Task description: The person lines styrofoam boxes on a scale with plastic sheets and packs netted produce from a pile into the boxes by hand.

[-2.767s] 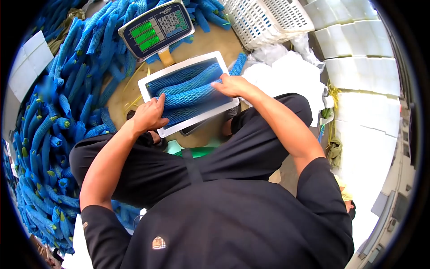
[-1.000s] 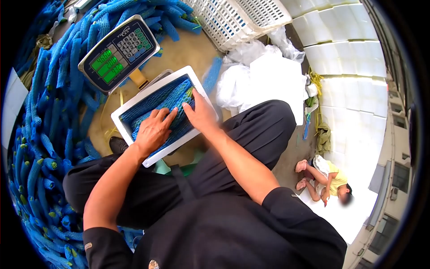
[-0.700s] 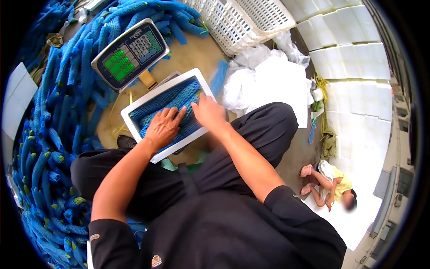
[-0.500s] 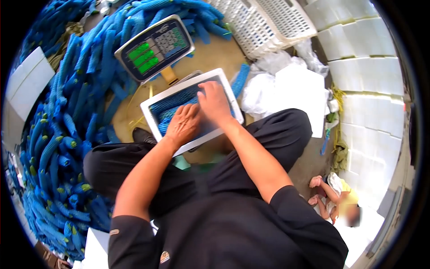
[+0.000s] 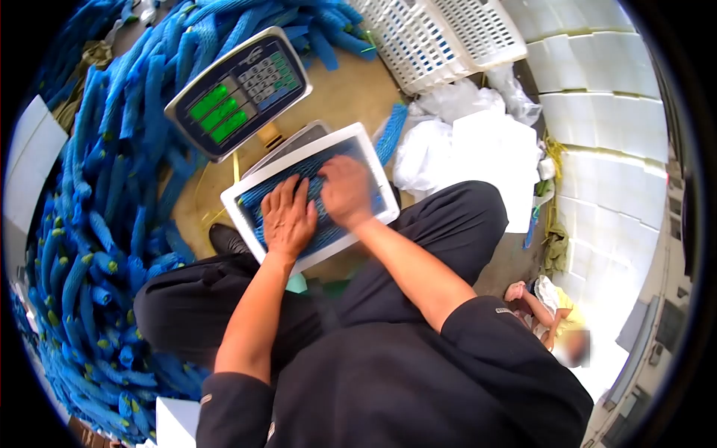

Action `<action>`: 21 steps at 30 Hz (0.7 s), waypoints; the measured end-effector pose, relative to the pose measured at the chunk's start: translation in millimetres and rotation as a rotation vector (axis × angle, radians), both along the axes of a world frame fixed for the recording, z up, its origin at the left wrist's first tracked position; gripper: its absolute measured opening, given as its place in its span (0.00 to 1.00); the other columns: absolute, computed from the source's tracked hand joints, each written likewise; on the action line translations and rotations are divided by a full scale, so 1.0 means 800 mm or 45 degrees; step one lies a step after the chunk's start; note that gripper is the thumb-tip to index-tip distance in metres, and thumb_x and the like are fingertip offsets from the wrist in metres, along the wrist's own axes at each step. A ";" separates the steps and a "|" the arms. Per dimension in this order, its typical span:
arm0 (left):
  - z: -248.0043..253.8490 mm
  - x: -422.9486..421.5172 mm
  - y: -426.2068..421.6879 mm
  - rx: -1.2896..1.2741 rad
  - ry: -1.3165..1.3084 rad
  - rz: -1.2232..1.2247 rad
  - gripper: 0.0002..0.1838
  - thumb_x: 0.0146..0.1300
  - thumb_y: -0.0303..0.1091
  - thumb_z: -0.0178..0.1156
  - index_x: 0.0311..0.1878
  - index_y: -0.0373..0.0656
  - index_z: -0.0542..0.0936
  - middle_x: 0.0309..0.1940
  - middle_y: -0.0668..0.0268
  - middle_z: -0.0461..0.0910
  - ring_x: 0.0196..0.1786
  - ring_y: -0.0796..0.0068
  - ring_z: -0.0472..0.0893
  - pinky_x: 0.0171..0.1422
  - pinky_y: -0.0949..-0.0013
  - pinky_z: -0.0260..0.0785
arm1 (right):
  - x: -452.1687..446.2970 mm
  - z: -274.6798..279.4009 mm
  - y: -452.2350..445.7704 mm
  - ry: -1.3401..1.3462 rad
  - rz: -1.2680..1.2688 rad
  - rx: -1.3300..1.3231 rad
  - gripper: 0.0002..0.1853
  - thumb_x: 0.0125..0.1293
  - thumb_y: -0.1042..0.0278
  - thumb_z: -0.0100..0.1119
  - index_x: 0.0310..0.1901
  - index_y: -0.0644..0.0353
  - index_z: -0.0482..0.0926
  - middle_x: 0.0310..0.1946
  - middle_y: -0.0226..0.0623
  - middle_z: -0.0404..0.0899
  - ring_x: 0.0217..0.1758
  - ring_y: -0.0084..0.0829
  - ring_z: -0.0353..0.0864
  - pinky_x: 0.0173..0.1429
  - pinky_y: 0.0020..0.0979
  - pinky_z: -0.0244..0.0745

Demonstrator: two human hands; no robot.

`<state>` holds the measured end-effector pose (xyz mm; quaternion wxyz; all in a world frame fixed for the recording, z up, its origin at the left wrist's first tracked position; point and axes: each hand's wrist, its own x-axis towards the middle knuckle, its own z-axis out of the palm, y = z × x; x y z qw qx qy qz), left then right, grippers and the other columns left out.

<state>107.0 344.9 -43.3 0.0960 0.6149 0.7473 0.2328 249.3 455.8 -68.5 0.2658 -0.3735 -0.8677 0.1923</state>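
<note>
A white foam box (image 5: pixel 243 216) stands in front of my legs, with blue-netted produce (image 5: pixel 323 233) inside it. My left hand (image 5: pixel 290 224) lies on the netted pieces in the left half of the box, its fingers spread and pointing forward. My right hand (image 5: pixel 346 193), slightly blurred, rests on the pieces farther right, its fingers bent and a little apart. Just beyond the box is the edge of a metal scale plate (image 5: pixel 295 142). The scale's display (image 5: pixel 237 93) shows green digits too blurred to read.
A large heap of blue-netted produce (image 5: pixel 97 246) fills the left side. One netted piece (image 5: pixel 390 134) lies right of the box. Behind are white crates (image 5: pixel 441 45). White foam sheets (image 5: pixel 489 164), plastic bags (image 5: pixel 424 153) and stacked foam boxes (image 5: pixel 597 119) stand right. A person (image 5: pixel 560 313) sits at lower right.
Since the earlier frames, the netted pieces in the box have been shifted about and my hands have moved over them. My right hand has drawn back slightly toward me. The view has also swung.
</note>
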 end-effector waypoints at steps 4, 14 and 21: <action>-0.012 -0.001 0.000 -0.003 0.016 -0.018 0.28 0.63 0.42 0.65 0.67 0.49 0.81 0.69 0.64 0.75 0.69 0.57 0.73 0.73 0.53 0.62 | 0.001 0.001 -0.011 -0.003 -0.030 -0.062 0.13 0.59 0.68 0.60 0.46 0.55 0.81 0.52 0.41 0.81 0.66 0.49 0.76 0.71 0.50 0.67; 0.002 -0.008 -0.011 0.080 -0.102 0.021 0.30 0.64 0.40 0.68 0.68 0.42 0.78 0.69 0.57 0.75 0.72 0.51 0.72 0.77 0.51 0.62 | -0.002 0.003 0.000 0.045 -0.042 0.063 0.10 0.57 0.67 0.64 0.42 0.56 0.83 0.46 0.41 0.83 0.61 0.48 0.79 0.67 0.49 0.71; -0.011 -0.037 -0.062 -0.086 0.245 0.039 0.37 0.74 0.54 0.60 0.73 0.33 0.73 0.74 0.50 0.72 0.77 0.49 0.70 0.84 0.50 0.56 | 0.005 0.016 0.012 0.042 0.100 -0.116 0.14 0.59 0.59 0.70 0.43 0.57 0.85 0.46 0.43 0.84 0.60 0.48 0.80 0.68 0.51 0.71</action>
